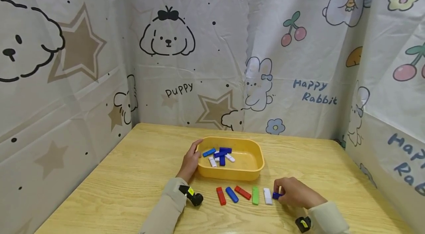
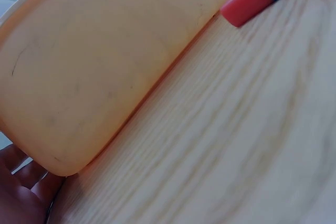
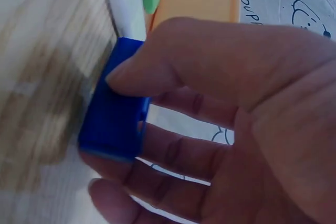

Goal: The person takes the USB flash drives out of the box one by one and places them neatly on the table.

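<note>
At the right end of a row on the table, my right hand [image 1: 295, 191] pinches a dark blue USB stick [image 3: 113, 114] between thumb and fingers. A white USB stick [image 1: 267, 196] lies just left of it. Farther left come a green one [image 1: 255, 195], a red one [image 1: 242, 192], a blue one [image 1: 232, 195] and another red one [image 1: 221, 196]. My left hand [image 1: 190, 162] holds the left end of a yellow plastic basin [image 1: 229, 175], thumb at the rim. Blue and white USB sticks [image 1: 212, 161] lie piled in the basin's left half.
The wood-grain table [image 1: 126, 189] carries everything, with the basin behind the row. A printed curtain [image 1: 206, 71] hangs along the back and both sides. A black wrist camera [image 1: 196, 199] sits at my left sleeve, another [image 1: 303, 223] at the right.
</note>
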A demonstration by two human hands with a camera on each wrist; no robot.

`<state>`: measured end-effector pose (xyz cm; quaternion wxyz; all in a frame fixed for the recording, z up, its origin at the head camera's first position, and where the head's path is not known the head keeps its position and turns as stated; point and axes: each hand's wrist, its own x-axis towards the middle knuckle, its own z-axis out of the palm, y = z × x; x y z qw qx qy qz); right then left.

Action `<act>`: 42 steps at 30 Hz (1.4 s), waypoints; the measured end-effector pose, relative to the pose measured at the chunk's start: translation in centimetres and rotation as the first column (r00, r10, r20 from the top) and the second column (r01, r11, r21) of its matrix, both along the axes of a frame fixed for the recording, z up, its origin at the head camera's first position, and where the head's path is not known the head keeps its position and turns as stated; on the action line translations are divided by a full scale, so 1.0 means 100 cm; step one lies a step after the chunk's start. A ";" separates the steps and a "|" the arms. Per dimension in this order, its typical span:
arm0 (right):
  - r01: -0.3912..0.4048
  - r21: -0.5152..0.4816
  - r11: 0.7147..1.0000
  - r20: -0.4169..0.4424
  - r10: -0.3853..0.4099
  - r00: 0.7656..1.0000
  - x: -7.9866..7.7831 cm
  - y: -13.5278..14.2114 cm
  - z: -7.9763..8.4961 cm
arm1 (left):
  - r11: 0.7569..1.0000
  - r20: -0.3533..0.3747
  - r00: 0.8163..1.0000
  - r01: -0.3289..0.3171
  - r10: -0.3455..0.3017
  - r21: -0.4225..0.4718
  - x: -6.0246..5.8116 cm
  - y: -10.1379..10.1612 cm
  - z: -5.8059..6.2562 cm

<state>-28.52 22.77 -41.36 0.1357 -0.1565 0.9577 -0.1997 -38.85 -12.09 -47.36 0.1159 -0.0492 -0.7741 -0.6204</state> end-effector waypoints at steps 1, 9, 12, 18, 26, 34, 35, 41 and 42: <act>0.014 0.007 1.000 0.014 -0.014 1.000 0.000 0.000 -0.001 | 1.000 -0.001 1.000 -0.001 0.001 0.001 0.000 0.000 0.000; 0.054 0.036 0.998 0.025 -0.055 0.998 0.001 -0.001 -0.003 | 1.000 0.002 1.000 0.001 -0.001 0.009 -0.001 0.000 -0.001; 0.061 0.035 0.997 0.016 -0.062 0.998 0.001 0.000 -0.003 | 1.000 0.006 1.000 0.007 -0.007 0.005 -0.001 0.000 -0.001; 0.069 0.034 0.997 0.002 -0.069 0.998 0.001 0.000 -0.004 | 1.000 0.014 1.000 0.014 -0.014 0.004 -0.001 0.000 0.000; 0.075 0.008 0.997 -0.014 -0.075 0.997 0.002 0.001 -0.003 | 1.000 0.016 1.000 0.011 -0.011 0.003 -0.001 0.000 0.001; 0.090 0.017 0.996 -0.001 -0.090 0.996 0.001 0.003 -0.003 | 1.000 0.021 1.000 0.015 -0.015 0.005 0.000 0.000 0.001; 0.091 0.015 0.996 0.001 -0.091 0.996 0.001 0.003 -0.003 | 1.000 0.021 1.000 0.014 -0.015 0.005 0.000 0.000 0.001; 0.085 0.019 0.996 -0.015 -0.085 0.996 -0.001 0.006 0.000 | 1.000 0.024 1.000 0.015 -0.015 0.011 0.001 0.000 0.003; 0.083 0.024 0.996 -0.020 -0.082 0.996 -0.002 0.006 0.001 | 1.000 0.024 1.000 0.017 -0.017 0.013 0.002 0.000 0.003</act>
